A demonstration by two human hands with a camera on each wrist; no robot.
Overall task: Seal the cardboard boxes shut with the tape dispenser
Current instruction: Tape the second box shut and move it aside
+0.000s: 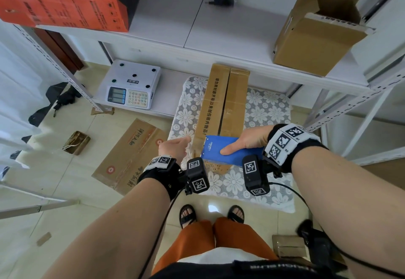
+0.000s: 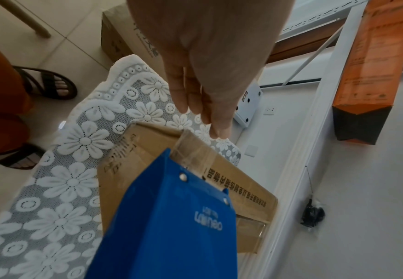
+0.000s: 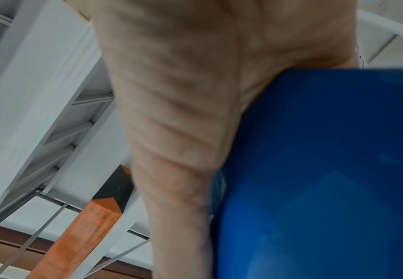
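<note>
right hand [image 1: 247,139] grips tape dispenser [image 1: 221,150] at box [image 1: 221,103] near end | left hand [image 1: 173,147] relaxed, fingers straight, beside box

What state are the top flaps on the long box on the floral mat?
Folded shut but untaped along most of the seam: the long box shows a dark open gap between flaps; tape only at the near end by the blue tape dispenser.

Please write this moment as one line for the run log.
right hand: holds blue tape dispenser at near end of long cardboard box | left hand: open beside box | top seam: not yet taped
</note>
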